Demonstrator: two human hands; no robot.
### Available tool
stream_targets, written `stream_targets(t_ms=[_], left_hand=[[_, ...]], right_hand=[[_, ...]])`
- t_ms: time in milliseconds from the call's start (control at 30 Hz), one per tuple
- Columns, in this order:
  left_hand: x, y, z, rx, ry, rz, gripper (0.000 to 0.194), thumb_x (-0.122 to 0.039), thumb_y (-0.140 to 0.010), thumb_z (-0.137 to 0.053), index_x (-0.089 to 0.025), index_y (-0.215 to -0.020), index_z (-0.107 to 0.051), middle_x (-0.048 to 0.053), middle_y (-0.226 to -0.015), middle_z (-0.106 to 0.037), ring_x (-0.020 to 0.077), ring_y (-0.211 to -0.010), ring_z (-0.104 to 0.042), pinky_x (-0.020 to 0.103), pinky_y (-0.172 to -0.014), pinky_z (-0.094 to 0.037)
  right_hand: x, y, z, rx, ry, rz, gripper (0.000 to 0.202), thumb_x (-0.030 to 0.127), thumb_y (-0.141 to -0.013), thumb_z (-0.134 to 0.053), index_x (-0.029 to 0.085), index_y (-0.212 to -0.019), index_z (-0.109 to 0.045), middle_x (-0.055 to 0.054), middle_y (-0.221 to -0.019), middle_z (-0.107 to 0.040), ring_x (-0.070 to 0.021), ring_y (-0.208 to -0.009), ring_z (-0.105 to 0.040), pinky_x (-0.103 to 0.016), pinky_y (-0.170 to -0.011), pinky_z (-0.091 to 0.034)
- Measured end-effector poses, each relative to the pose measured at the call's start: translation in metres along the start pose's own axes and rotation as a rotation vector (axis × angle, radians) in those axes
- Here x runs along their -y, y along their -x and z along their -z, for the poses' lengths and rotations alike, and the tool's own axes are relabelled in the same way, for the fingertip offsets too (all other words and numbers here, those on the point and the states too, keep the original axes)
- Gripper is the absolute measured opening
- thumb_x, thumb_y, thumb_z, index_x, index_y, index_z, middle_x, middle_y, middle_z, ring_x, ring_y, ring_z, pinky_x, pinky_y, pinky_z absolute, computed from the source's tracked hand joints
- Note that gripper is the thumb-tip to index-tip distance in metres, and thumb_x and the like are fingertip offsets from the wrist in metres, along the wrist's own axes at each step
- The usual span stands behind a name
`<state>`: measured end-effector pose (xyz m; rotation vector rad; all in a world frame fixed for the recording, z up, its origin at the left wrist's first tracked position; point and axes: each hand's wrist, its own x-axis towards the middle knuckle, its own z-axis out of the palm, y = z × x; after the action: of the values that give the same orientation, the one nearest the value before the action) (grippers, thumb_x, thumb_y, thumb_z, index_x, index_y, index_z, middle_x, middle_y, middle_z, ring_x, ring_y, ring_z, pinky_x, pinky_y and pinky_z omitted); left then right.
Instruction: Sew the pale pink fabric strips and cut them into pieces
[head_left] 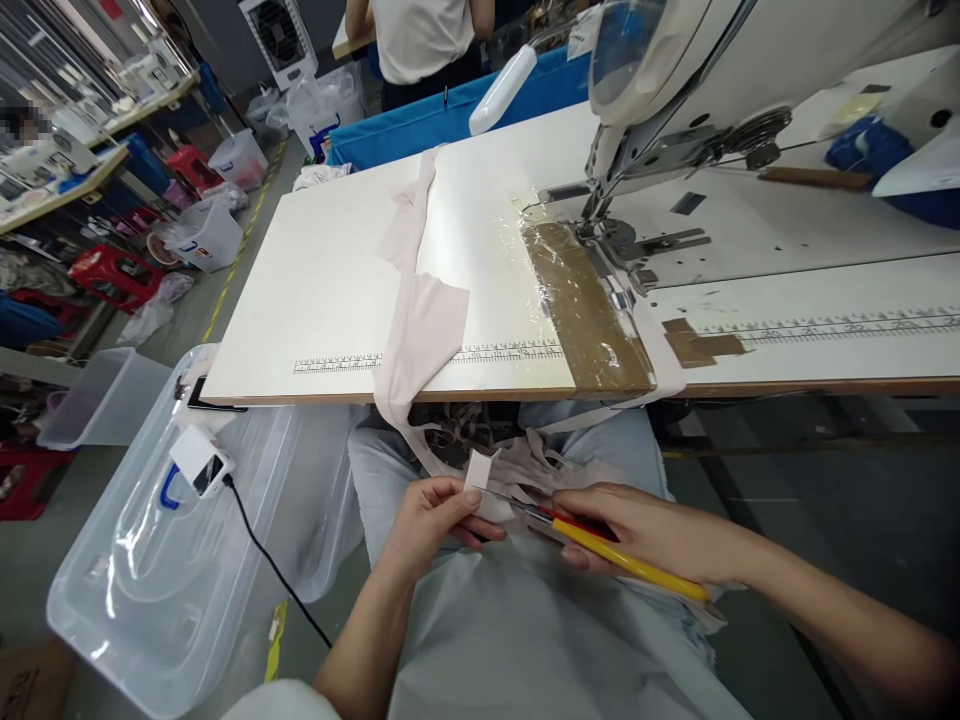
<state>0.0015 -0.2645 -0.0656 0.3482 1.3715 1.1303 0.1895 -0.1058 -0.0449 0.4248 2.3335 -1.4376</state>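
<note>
Over my lap, my left hand pinches a small pale piece of fabric between thumb and fingers. My right hand is wrapped round scissors with yellow and red handles. Their thin metal blades reach left to the pale piece, close to my left fingertips; whether they are parted I cannot tell. Behind my hands, a bunch of pale pinkish fabric strips lies across my lap. A light pink fabric strip with wider pieces runs from the table down over its edge towards my left hand.
A sewing machine stands on the white table, with brown tape beside its needle area. At left, a clear lidded bin carries a white device with a black cable. Behind the table stands another person.
</note>
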Motion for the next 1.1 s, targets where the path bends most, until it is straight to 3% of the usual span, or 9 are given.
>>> stream_targets(t_ms=[233, 433, 633, 867, 1100], left_hand=[[0.006, -0.001, 0.001, -0.023, 0.015, 0.009, 0.049, -0.056, -0.067, -0.081, -0.011, -0.077, -0.063, 0.011, -0.066, -0.073, 0.0245, -0.066, -0.074, 0.023, -0.053, -0.05], [0.004, 0.0, 0.0, -0.026, 0.019, 0.005, 0.048, -0.056, -0.067, -0.08, -0.012, -0.076, -0.064, 0.012, -0.067, -0.074, 0.0255, -0.068, -0.074, 0.024, -0.054, -0.05], [0.0, 0.0, -0.003, -0.025, -0.005, 0.01, 0.053, -0.06, -0.064, -0.08, -0.011, -0.077, -0.065, 0.011, -0.067, -0.074, 0.025, -0.065, -0.073, 0.025, -0.054, -0.05], [0.004, -0.002, -0.002, -0.038, 0.023, 0.021, 0.052, -0.059, -0.063, -0.081, -0.012, -0.075, -0.062, 0.009, -0.063, -0.073, 0.0225, -0.061, -0.072, 0.023, -0.053, -0.049], [0.004, -0.001, -0.001, -0.027, 0.01, 0.016, 0.05, -0.058, -0.064, -0.081, -0.013, -0.073, -0.061, 0.011, -0.063, -0.073, 0.0241, -0.064, -0.073, 0.024, -0.054, -0.049]], right_hand=[[0.0, 0.001, -0.005, -0.108, 0.227, -0.053, 0.046, 0.061, -0.086, -0.048, 0.023, -0.067, -0.03, 0.0, -0.061, -0.047, -0.0179, -0.057, -0.046, -0.028, -0.053, -0.027], [-0.004, 0.001, -0.008, -0.09, 0.143, -0.042, 0.044, 0.06, -0.088, -0.047, 0.023, -0.068, -0.035, 0.001, -0.063, -0.047, -0.0171, -0.059, -0.046, -0.027, -0.053, -0.027], [-0.005, 0.0, -0.005, 0.037, -0.033, -0.007, 0.04, 0.058, -0.09, -0.045, 0.021, -0.075, -0.045, 0.002, -0.067, -0.045, -0.0146, -0.061, -0.041, -0.026, -0.055, -0.03], [-0.001, 0.004, -0.006, -0.071, 0.181, -0.047, 0.042, 0.06, -0.089, -0.044, 0.023, -0.07, -0.036, 0.0, -0.064, -0.05, -0.018, -0.059, -0.047, -0.028, -0.054, -0.028], [-0.002, 0.0, -0.012, -0.138, 0.215, -0.05, 0.047, 0.062, -0.087, -0.047, 0.023, -0.065, -0.032, -0.001, -0.06, -0.051, -0.0189, -0.056, -0.05, -0.028, -0.052, -0.026]])
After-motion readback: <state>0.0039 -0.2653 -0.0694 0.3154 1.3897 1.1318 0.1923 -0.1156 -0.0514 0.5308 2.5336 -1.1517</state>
